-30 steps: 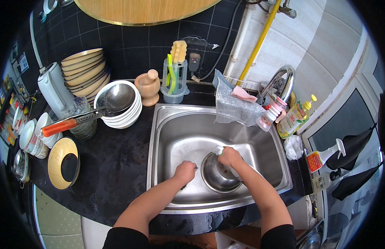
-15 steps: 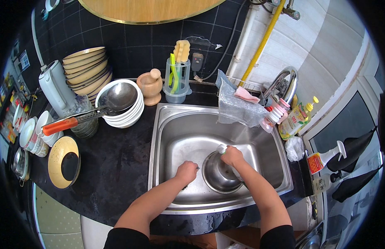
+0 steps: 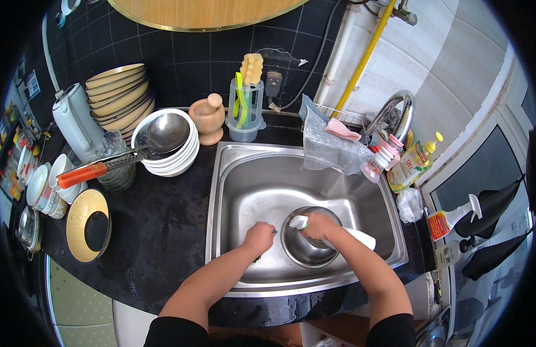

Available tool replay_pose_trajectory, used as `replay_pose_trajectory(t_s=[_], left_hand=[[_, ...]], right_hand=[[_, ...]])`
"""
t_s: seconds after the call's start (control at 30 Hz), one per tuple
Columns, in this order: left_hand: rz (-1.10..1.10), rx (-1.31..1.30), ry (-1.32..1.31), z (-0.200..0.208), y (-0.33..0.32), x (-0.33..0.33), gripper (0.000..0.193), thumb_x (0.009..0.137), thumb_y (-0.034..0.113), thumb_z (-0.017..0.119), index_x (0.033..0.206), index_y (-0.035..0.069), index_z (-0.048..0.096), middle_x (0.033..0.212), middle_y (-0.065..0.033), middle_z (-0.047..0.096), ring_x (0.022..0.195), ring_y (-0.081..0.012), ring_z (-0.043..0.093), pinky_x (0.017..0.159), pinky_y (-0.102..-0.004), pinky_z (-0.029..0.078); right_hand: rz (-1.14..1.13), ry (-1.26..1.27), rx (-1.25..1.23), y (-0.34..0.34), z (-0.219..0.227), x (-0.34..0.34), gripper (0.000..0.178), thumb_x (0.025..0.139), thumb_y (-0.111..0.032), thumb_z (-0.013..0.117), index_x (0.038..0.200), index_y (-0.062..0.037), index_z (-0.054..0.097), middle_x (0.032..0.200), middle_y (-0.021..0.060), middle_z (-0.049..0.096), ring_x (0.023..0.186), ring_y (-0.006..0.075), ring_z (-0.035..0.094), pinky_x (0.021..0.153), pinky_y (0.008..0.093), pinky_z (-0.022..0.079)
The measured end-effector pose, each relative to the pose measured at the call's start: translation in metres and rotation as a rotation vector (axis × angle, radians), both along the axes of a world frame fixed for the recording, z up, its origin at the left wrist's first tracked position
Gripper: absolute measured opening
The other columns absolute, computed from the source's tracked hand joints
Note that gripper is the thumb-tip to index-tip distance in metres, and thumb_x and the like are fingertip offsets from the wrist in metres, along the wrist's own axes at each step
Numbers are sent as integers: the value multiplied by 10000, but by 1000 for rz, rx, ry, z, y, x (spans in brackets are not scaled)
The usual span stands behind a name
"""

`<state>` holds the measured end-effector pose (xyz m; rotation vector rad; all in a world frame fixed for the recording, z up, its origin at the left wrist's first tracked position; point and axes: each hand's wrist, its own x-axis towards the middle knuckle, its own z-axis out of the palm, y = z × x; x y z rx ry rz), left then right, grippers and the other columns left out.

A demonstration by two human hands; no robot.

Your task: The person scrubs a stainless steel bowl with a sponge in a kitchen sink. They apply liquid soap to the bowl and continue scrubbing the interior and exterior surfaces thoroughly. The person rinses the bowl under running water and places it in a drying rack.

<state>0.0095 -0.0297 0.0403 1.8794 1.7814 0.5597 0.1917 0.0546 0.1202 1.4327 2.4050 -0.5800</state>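
Sink, front half: left hand fisted on its floor; right hand, fingers curled around white utensil, over steel bowl.

Your left hand hides whatever it grips; your right hand covers part of the white bottle; your shoulders are cut off.

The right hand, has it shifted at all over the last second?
Yes, slightly. The right hand has slid from the far right rim of the steel bowl toward its left rim, nearer the left hand, and now holds something white.
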Motion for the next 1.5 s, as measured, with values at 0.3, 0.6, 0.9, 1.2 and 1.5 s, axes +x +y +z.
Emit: replay_pose_trajectory(t_s=[0.3,0.6,0.9,1.2,1.5], left_hand=[[3,10,4,-1,0,0,150,791,143,569,874,59,660,865,-161,606,894,-325,560,781,-421,466],[4,-14,4,1,0,0,152,795,151,570,869,52,660,875,-161,604,903,-324,554,795,-420,461],[-7,4,19,0,1,0,174,787,171,584,904,67,659,867,-163,607,877,-333,565,769,-426,461],[-2,-22,3,3,0,1,158,792,152,573,884,55,659,876,-160,608,901,-325,557,792,-421,460],[-1,-16,-15,3,-1,1,145,793,139,565,857,43,654,876,-163,608,901,-323,556,798,-419,462]], right_hand=[[48,65,0,-14,-6,4,334,697,-284,629,993,-130,615,931,134,646,882,315,606,778,403,473],[126,-14,-32,-21,-3,3,321,694,-282,634,970,-119,609,949,135,643,911,316,600,793,409,473],[195,-80,-59,-23,-10,9,337,695,-276,635,998,-132,603,958,125,642,927,309,594,811,394,464],[204,-81,-84,-29,-3,7,315,682,-180,589,981,-85,621,941,162,639,923,315,597,806,381,465],[2,29,0,-19,-6,5,348,710,-255,633,1026,-114,609,934,157,640,888,322,604,789,399,473]])
